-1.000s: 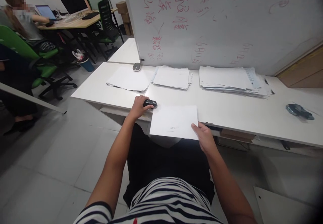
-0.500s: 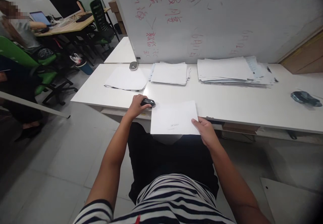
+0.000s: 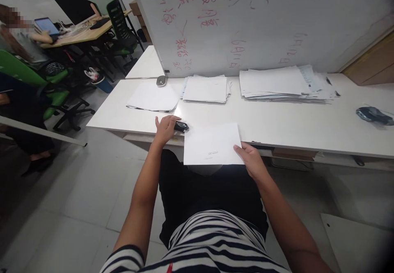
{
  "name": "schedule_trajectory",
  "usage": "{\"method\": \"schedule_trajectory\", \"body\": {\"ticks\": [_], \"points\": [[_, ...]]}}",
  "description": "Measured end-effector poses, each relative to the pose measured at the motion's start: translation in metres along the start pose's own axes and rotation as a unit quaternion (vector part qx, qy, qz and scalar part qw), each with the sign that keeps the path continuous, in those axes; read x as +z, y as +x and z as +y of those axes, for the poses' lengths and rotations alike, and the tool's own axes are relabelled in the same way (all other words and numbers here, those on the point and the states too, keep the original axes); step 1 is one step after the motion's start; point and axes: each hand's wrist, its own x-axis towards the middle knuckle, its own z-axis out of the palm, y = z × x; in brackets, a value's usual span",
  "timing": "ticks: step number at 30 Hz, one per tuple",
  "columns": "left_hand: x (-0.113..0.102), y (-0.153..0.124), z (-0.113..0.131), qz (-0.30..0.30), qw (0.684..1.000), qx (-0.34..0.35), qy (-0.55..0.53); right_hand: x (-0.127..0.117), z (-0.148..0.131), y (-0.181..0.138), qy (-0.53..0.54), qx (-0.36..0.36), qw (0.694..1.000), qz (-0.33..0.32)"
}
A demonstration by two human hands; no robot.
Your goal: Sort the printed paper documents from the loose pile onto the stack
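Note:
A white sheet of paper lies at the near edge of the white table, overhanging it. My right hand pinches its lower right corner. My left hand rests on the table just left of the sheet, fingers loosened and partly spread, touching a small black stapler that lies by the sheet's upper left corner.
Three paper stacks lie along the back: one at left, one in the middle, a large one at right. A dark object sits far right. A whiteboard stands behind. A person sits at a desk far left among green chairs.
My left hand has loosened from its grip over the black stapler, fingers now spread beside it. The view has tilted down slightly. The right hand and sheet have stayed put.

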Motion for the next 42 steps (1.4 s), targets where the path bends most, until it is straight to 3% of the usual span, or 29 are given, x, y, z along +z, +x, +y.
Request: {"method": "schedule_trajectory", "body": {"ticks": [4,7,12,16,21,27,30,33,37,39,42], "points": [[0.005,0.001,0.015,0.067,0.997,-0.035,-0.012,-0.001,0.0,-0.002,-0.006,0.0,1.0,-0.005],[0.006,0.009,0.03,0.113,0.993,-0.02,-0.012,-0.001,0.0,-0.003,-0.002,0.009,1.0,-0.004],[0.008,0.04,0.049,0.044,0.996,0.056,0.052,0.0,0.0,-0.006,-0.003,0.016,1.0,-0.005],[0.026,0.056,0.044,-0.011,0.987,0.027,0.156,0.003,0.003,-0.008,-0.009,0.031,0.999,0.004],[0.044,0.056,0.038,-0.032,0.976,0.013,0.217,0.003,0.01,-0.009,-0.012,0.043,0.999,0.018],[0.046,0.06,0.034,-0.033,0.973,0.03,0.225,0.005,0.011,-0.014,0.01,0.038,0.999,0.006],[0.043,0.064,0.03,-0.027,0.982,0.007,0.186,0.005,0.013,-0.014,0.015,0.033,0.999,-0.005],[0.032,0.065,0.028,0.003,0.999,-0.023,0.047,0.005,0.014,-0.014,0.019,0.032,0.999,-0.014],[0.014,0.047,0.028,0.133,0.984,0.038,-0.112,0.005,0.015,-0.016,0.022,0.026,0.999,-0.024],[0.011,0.033,0.024,0.151,0.982,0.081,-0.082,0.005,0.018,-0.017,0.019,0.026,0.999,-0.023],[0.019,0.018,0.013,0.129,0.984,0.116,0.042,0.005,0.023,-0.017,0.01,0.028,0.999,-0.016]]}}
